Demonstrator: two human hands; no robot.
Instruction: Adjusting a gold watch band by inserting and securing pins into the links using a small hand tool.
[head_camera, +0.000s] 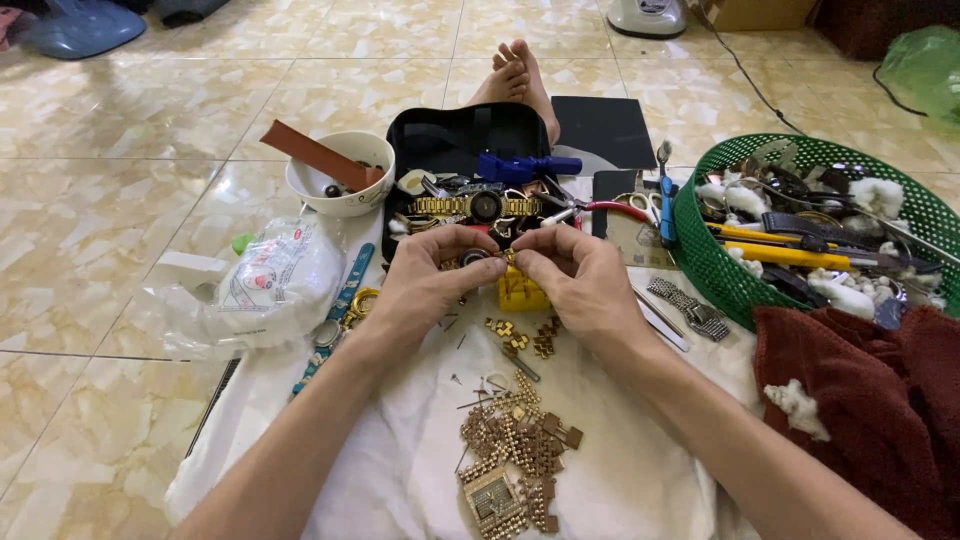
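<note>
While both hands meet above the white cloth (420, 470), the left hand (425, 280) and the right hand (580, 275) pinch a small gold watch piece (492, 258) between their fingertips, fingers curled narrow around it. Just under that piece a yellow block (520, 293) sits on the cloth. Nearer the person on the cloth lie loose gold links (520, 440) and a square gold watch (490, 500). Beyond the hands, at the cloth's far edge, a black case (450, 140) holds a gold watch (480, 206) and a blue tool (525, 166). Left of the case stands a white bowl (340, 185). Right of the cloth a green basket (720, 260) holds tools, and a red towel (870, 400) lies below it.
</note>
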